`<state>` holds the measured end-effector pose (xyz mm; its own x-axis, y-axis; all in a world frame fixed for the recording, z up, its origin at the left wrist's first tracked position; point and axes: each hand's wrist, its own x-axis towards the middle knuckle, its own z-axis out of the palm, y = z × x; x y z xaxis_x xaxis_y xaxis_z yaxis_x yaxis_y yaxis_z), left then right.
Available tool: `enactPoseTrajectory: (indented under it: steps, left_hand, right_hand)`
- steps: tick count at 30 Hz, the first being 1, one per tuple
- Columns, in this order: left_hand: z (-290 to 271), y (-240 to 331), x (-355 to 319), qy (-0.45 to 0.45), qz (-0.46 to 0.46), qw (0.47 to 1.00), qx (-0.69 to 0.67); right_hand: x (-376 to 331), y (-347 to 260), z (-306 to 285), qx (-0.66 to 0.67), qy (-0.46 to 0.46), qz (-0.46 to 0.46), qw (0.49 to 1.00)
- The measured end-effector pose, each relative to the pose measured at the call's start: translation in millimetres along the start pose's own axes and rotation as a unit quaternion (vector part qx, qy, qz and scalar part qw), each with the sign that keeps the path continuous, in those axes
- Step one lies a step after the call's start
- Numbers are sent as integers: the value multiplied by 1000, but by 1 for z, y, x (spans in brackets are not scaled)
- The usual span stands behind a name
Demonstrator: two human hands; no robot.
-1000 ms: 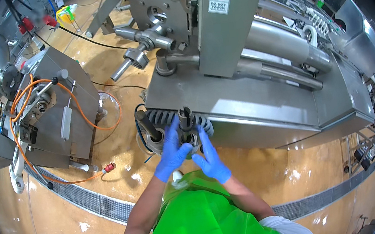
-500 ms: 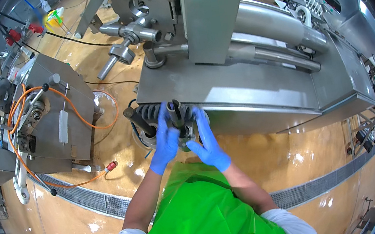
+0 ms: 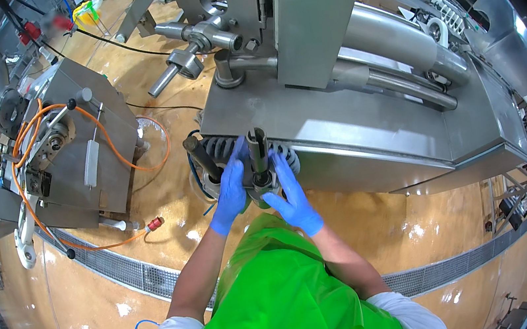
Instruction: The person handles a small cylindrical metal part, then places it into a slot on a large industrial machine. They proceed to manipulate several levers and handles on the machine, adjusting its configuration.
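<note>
In front of me stands an upright steel shaft (image 3: 259,155) with a slotted top, rising from a round metal base. My left hand (image 3: 232,188), in a blue glove, is along its left side with fingers stretched out. On its right, my right hand (image 3: 293,199), gloved too, has its fingers extended and thumb apart, close to the base. Whether the palms press on metal cannot be made out. A darker rod (image 3: 201,158) leans just left of my left hand. Dark ribbed parts (image 3: 218,146) show behind the hands, partly hidden by them.
A long steel machine housing (image 3: 338,125) with a post (image 3: 319,30) and pipes lies just beyond. At left stands a steel cabinet (image 3: 79,155) with an orange cable (image 3: 113,156) ending in a red plug (image 3: 155,224). A drain grating (image 3: 128,275) crosses the wet tan floor.
The view has shifted slightly, so the machinery sits farther right. My hands stay on either side of the slotted shaft, which now shows more fully between them.
</note>
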<state>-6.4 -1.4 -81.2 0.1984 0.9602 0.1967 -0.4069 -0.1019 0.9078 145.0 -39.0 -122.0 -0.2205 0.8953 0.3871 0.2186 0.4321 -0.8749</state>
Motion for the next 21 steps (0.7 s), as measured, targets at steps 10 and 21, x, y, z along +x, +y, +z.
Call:
enactPoseTrajectory:
  steps: [10, 21]
  left_hand:
    - [-44, -59, -22, -39, 58, 888, 455]
    - [-40, -58, -26, -17, 36, 892, 450]
  right_hand:
    - [-13, 10, 8, -64, -55, 44, 995]
    - [-22, 17, 17, 10, -45, 83, 995]
